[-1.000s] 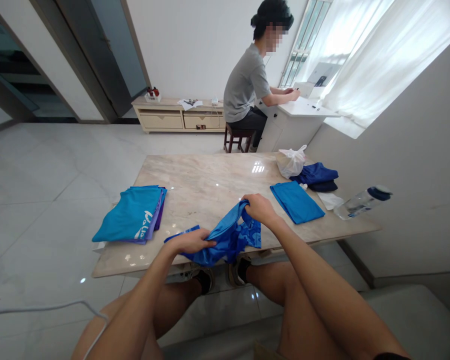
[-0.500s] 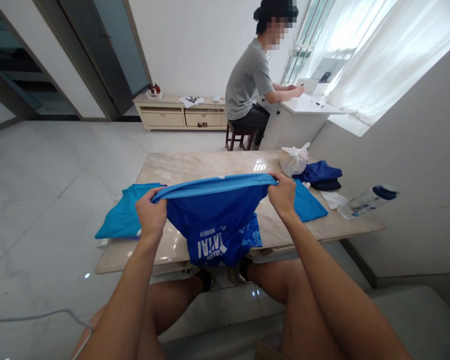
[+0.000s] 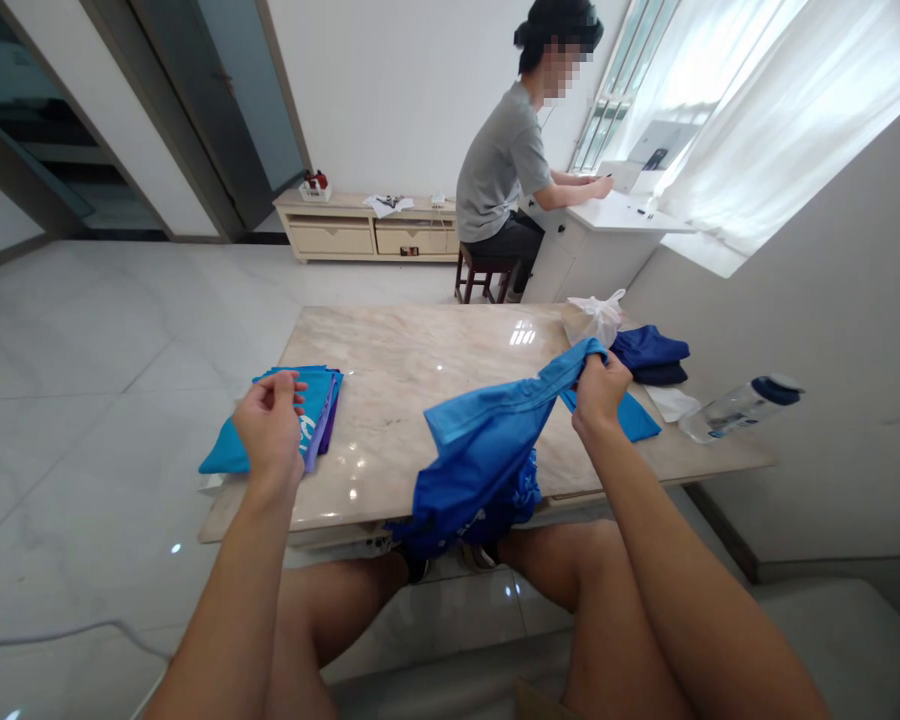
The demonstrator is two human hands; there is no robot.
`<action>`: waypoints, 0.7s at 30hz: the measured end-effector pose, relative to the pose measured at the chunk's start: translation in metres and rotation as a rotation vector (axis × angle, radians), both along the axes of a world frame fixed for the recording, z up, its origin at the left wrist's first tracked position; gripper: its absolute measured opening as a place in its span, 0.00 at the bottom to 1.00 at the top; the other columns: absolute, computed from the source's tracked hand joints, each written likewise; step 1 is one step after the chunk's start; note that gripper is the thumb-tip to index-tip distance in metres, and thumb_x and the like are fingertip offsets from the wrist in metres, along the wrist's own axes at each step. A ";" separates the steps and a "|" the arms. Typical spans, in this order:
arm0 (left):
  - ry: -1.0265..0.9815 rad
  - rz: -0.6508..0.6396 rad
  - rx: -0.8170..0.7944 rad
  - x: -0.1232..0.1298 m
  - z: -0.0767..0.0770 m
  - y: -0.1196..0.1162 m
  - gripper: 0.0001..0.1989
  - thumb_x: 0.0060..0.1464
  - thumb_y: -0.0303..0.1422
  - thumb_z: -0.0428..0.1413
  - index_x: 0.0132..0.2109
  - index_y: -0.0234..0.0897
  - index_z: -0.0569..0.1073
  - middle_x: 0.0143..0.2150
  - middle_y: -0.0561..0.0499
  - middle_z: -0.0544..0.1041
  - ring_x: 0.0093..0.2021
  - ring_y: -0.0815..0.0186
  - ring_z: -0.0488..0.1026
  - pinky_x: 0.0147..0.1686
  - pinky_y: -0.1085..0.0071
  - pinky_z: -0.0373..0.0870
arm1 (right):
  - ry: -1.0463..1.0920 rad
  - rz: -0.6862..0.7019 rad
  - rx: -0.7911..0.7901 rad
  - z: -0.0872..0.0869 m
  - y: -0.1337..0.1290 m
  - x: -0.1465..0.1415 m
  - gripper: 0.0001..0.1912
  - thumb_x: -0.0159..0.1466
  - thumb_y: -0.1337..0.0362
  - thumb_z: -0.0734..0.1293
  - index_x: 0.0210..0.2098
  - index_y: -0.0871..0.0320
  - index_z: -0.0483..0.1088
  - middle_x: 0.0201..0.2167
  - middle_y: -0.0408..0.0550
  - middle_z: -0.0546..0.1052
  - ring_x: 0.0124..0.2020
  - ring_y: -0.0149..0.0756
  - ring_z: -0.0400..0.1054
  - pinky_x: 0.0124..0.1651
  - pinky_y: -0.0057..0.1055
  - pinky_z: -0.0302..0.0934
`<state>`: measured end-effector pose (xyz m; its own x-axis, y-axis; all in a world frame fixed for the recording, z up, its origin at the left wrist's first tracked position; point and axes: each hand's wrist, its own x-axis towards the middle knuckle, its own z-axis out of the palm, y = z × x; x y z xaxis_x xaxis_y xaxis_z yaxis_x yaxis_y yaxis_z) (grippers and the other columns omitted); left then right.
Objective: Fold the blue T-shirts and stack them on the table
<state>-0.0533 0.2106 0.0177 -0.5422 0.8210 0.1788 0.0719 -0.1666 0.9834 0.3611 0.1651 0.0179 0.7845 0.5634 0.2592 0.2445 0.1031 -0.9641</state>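
A blue garment (image 3: pixel 487 450) with a light blue hem hangs from my right hand (image 3: pixel 602 392), which grips one end of the hem. Its other end is loose over the table, and its lower part drops past the table's near edge towards my feet. My left hand (image 3: pixel 271 420) is raised with curled fingers over a folded pile of turquoise and purple cloth (image 3: pixel 229 448); the fingers are apart and hold nothing. Partly behind my right hand lies a folded turquoise cloth (image 3: pixel 637 418).
On the marble table (image 3: pixel 375 350), a white plastic bag (image 3: pixel 596 315), dark blue cloth (image 3: pixel 651 350) and a clear bottle (image 3: pixel 739 408) stand at the right. A person (image 3: pixel 499 165) sits at a white desk (image 3: pixel 615 215) beyond. A low cabinet (image 3: pixel 334 238) stands by the wall.
My left hand has let go of the hem and moved left. The garment's freed end has swung right and down. My right hand has moved slightly right with its end.
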 end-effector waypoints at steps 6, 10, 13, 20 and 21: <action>0.233 -0.590 -0.070 0.060 -0.032 -0.028 0.22 0.59 0.52 0.66 0.49 0.38 0.80 0.46 0.43 0.85 0.45 0.58 0.82 0.45 0.63 0.79 | -0.053 0.376 -0.111 0.006 -0.007 -0.051 0.15 0.62 0.49 0.71 0.32 0.55 0.73 0.16 0.38 0.71 0.16 0.31 0.68 0.19 0.24 0.61; 0.422 -0.908 -0.040 0.103 -0.051 -0.049 0.40 0.52 0.47 0.73 0.69 0.43 0.73 0.71 0.39 0.75 0.71 0.46 0.72 0.73 0.47 0.65 | -0.002 0.841 -0.127 0.022 -0.019 -0.088 0.15 0.64 0.50 0.72 0.32 0.55 0.73 0.20 0.40 0.75 0.16 0.31 0.70 0.20 0.25 0.65; 0.450 -1.053 -0.049 0.115 -0.053 -0.057 0.47 0.47 0.45 0.77 0.72 0.45 0.71 0.74 0.40 0.73 0.75 0.43 0.67 0.76 0.45 0.60 | 0.077 1.063 -0.104 0.033 -0.029 -0.098 0.16 0.65 0.50 0.74 0.32 0.56 0.72 0.21 0.40 0.76 0.17 0.31 0.69 0.20 0.26 0.65; 0.335 -1.317 -0.224 0.108 -0.036 -0.056 0.20 0.56 0.44 0.69 0.51 0.39 0.85 0.49 0.51 0.87 0.51 0.51 0.82 0.53 0.62 0.78 | 0.202 0.921 0.026 0.039 -0.036 -0.089 0.21 0.65 0.48 0.76 0.28 0.54 0.68 0.19 0.35 0.68 0.17 0.28 0.62 0.18 0.24 0.59; 0.355 -1.250 -0.239 0.105 -0.033 -0.053 0.19 0.56 0.46 0.69 0.49 0.39 0.85 0.46 0.52 0.87 0.49 0.52 0.82 0.50 0.63 0.78 | 0.201 0.836 0.043 0.038 -0.034 -0.086 0.21 0.65 0.48 0.76 0.28 0.53 0.68 0.19 0.35 0.67 0.17 0.27 0.61 0.18 0.24 0.58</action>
<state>0.0513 0.1578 -0.0158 0.6446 0.7617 -0.0654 0.2557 -0.1342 0.9574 0.2756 0.1309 0.0555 0.1498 0.9696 0.1938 -0.1031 0.2102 -0.9722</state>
